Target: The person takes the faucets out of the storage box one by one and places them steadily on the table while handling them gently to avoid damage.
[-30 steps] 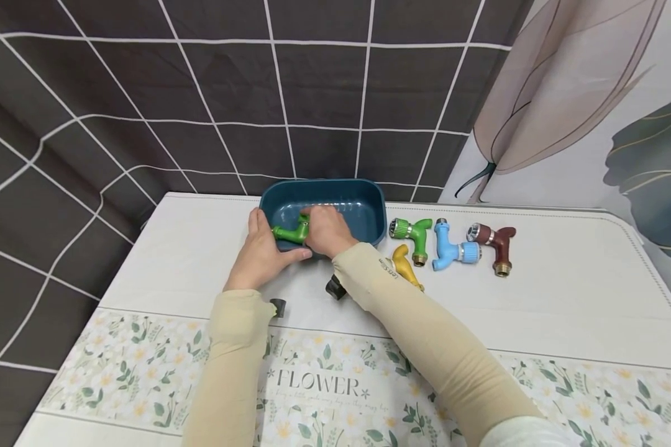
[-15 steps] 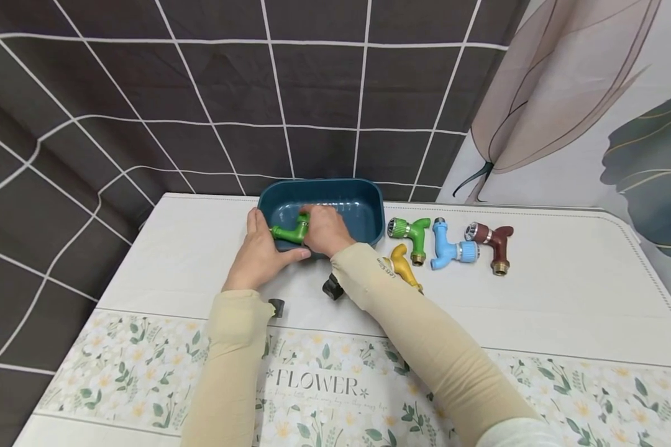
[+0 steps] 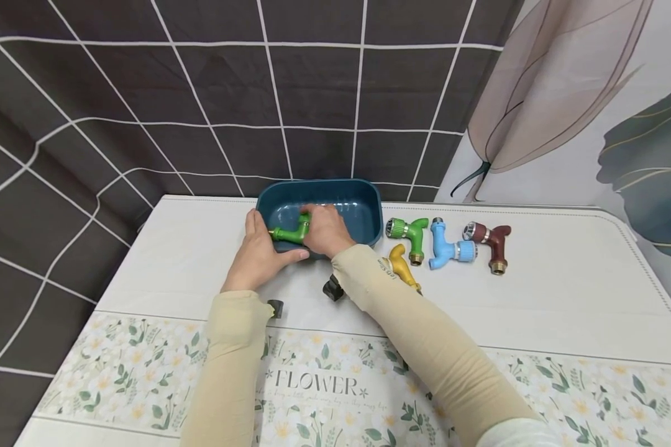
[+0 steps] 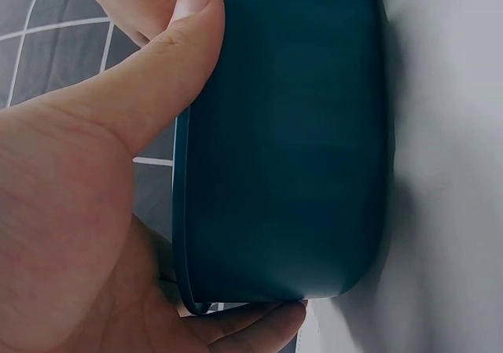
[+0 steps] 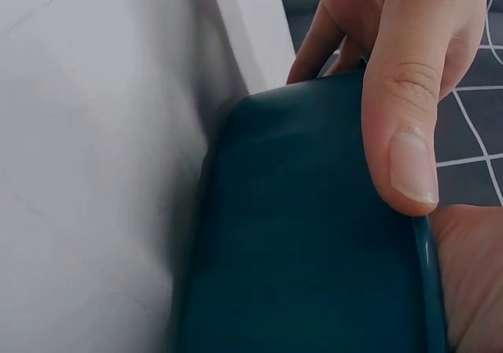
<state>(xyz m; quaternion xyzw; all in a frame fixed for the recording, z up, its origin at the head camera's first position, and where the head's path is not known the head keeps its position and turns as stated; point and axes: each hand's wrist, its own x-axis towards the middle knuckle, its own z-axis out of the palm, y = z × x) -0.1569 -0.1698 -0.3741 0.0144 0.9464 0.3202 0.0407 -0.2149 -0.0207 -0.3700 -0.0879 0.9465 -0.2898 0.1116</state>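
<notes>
In the head view a dark teal basin (image 3: 363,230) stands against the tiled backdrop. My left hand (image 3: 257,261) rests around its left front corner; the straight thumb lies over the front wall, fingers along the left side. In the left wrist view that thumb (image 4: 185,46) presses close under the rim, and fingertips (image 4: 283,321) touch the end wall. My right hand (image 3: 328,231) reaches inside the basin and holds a green tap (image 3: 291,234) by its right end, hiding that part. The right wrist view shows a strip of the right hand (image 5: 471,282) behind the rim.
Right of the basin lie a second green tap (image 3: 410,236), a light blue tap (image 3: 447,246) and a dark red tap (image 3: 497,245). A yellow tap (image 3: 404,266) is partly covered by the right sleeve (image 3: 414,323). Floral cloth (image 3: 330,385) spans the near side.
</notes>
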